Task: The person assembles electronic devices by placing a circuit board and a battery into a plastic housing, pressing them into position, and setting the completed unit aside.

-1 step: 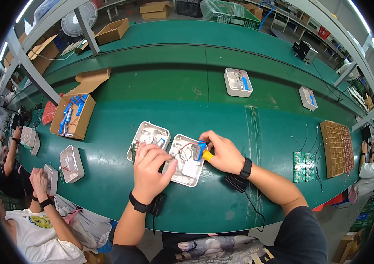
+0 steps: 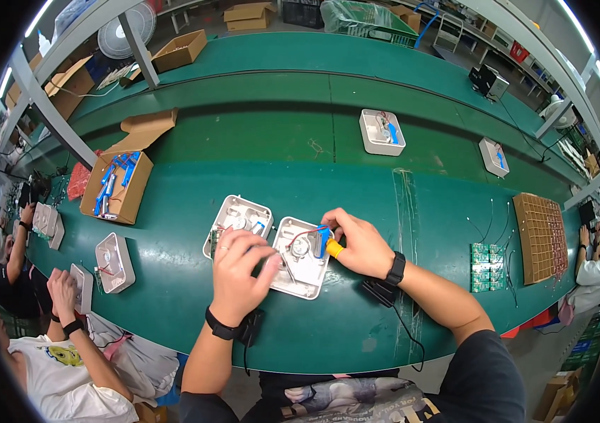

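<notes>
Right grip [image 2: 361, 247] pinches blue cylindrical cell [image 2: 323, 242] at two o'clock in white plastic casing [image 2: 301, 288]: positioning, seemingly; steadiness likely needed next! Left grip [image 2: 241, 273] loosely curled, hold unclear.

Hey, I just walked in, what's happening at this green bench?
A person works at the green bench. Their right hand grips a yellow object beside a blue cell in the right white housing. Their left hand, blurred, partly covers the left white housing; whether it holds anything is unclear. A cardboard box of blue cells stands to the left; green circuit boards lie to the right. A co-worker's hands are at another white housing.
</notes>
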Available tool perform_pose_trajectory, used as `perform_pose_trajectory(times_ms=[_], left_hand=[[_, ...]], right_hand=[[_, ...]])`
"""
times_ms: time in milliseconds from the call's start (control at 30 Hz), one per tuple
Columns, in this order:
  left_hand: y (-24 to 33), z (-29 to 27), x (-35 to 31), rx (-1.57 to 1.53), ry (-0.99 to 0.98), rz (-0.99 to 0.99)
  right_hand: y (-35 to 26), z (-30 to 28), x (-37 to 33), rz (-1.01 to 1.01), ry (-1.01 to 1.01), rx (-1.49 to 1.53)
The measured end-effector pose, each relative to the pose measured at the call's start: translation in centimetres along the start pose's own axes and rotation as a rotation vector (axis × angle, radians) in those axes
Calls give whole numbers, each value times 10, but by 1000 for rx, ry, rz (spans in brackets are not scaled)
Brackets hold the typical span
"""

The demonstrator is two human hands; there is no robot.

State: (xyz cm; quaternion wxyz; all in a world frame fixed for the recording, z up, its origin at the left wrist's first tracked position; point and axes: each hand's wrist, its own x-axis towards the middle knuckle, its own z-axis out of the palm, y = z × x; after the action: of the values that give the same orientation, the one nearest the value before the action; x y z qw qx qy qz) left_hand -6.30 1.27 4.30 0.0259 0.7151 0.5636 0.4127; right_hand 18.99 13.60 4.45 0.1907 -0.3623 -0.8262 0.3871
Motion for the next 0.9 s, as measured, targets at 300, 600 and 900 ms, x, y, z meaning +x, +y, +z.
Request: perform_pose_trajectory(times_ms=[300,600,900], left_hand=[[-22,-4,-5,394,-7,-212],[13,-11,2,182,-67,-211],[13,24,-3,-117,17,-203]], right_hand=[[7,-15,0,-355,54,-293],[-2,-20,-3,-54,-71,-129],[1,-35,6,-76,-43,164]])
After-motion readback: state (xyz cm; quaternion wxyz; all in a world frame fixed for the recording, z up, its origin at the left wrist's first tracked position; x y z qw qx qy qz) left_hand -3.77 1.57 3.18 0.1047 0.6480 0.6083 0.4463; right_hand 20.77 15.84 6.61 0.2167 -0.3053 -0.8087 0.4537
